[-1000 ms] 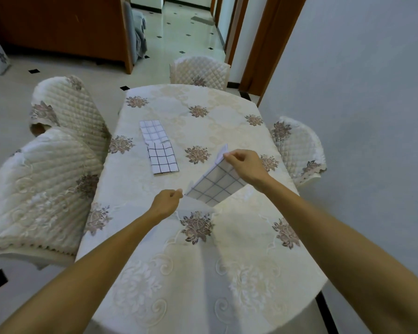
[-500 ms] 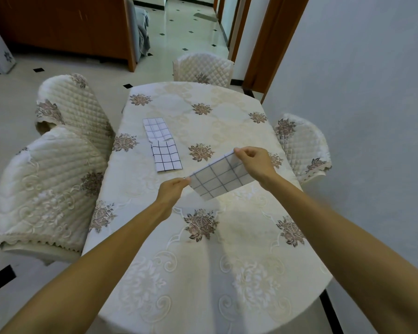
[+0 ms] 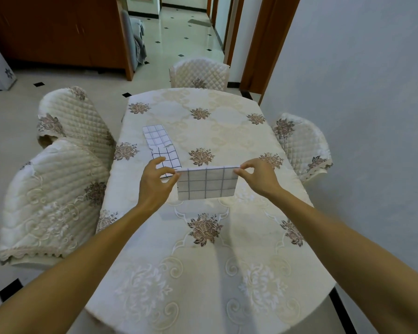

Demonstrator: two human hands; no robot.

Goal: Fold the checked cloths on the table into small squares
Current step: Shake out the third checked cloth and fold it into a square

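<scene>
Left hand [image 3: 156, 183] and right hand [image 3: 257, 175] each pinching 1 top corner of the checked cloth [image 3: 206, 184], hung taut above the table [image 3: 203, 273], likely to square edges; 2 folded cloths [image 3: 159, 145] beyond.

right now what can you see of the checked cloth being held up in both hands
The held cloth is white with a thin grey grid, soft woven fabric by the look of it. It is folded into a wide rectangle and hangs flat and level above the table, apart from it. The left hand pinches its top left corner and the right hand pinches its top right corner, keeping the top edge taut. Its lower edge hangs free.
</scene>
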